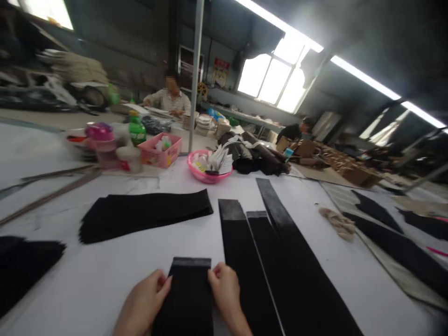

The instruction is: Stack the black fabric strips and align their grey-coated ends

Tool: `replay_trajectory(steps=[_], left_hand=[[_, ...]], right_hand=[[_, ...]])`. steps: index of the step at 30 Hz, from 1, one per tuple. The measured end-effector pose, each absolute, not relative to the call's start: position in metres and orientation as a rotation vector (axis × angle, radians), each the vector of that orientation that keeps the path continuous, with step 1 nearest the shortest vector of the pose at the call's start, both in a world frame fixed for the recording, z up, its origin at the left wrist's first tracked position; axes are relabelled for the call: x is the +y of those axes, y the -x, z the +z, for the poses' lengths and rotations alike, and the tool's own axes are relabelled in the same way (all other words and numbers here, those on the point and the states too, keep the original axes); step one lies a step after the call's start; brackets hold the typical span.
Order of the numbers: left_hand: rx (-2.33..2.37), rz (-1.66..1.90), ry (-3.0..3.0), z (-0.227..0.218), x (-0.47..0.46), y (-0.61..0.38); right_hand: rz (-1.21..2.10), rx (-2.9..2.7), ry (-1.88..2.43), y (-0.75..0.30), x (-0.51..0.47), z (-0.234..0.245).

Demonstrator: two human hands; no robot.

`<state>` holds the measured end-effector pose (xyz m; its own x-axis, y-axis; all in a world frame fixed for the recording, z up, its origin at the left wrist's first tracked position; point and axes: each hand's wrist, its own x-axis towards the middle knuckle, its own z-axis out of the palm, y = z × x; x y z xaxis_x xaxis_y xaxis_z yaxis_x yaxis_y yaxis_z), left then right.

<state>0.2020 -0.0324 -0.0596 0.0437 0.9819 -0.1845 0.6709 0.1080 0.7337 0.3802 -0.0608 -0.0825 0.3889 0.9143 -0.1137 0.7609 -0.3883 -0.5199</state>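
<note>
A black fabric strip [189, 298] with a greyish band along its far end lies in front of me on the white table. My left hand [150, 294] pinches its left edge near that end. On the opposite edge, my right hand [224, 284] grips the same strip between thumb and fingers. Just right of it run more long black strips [241, 261], some with a shiny grey end. Farther off to the left rests a stack of black fabric pieces [143, 212] with a jagged left side. The near part of the held strip runs out of view.
At the back stand a pink basket [199, 175] of papers, a pink box [150, 156], a green bottle [137, 130] and a metal pole [196, 74]. A beige cloth [338, 223] lies to the right. Beyond, a person [170, 98] sits at another table.
</note>
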Motion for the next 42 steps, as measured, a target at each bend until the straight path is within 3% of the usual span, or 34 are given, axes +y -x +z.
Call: replay_trajectory(steps=[4, 33, 38, 42], left_hand=[[1.798, 0.37, -1.68, -0.076, -0.039, -0.179], [1.864, 0.178, -1.861, -0.071, -0.042, -0.186], [2.004, 0.105, -2.167, -0.065, -0.048, -0.192], [1.627, 0.294, -2.649, -0.07, -0.048, -0.195]], right_hand=[[0.66, -1.5, 2.224, -0.384, -0.057, -0.075], [0.723, -1.451, 2.289, -0.385, -0.058, -0.073], [0.744, -1.441, 2.329, -0.386, -0.057, -0.074], [0.768, -1.445, 2.313, -0.386, -0.059, -0.077]])
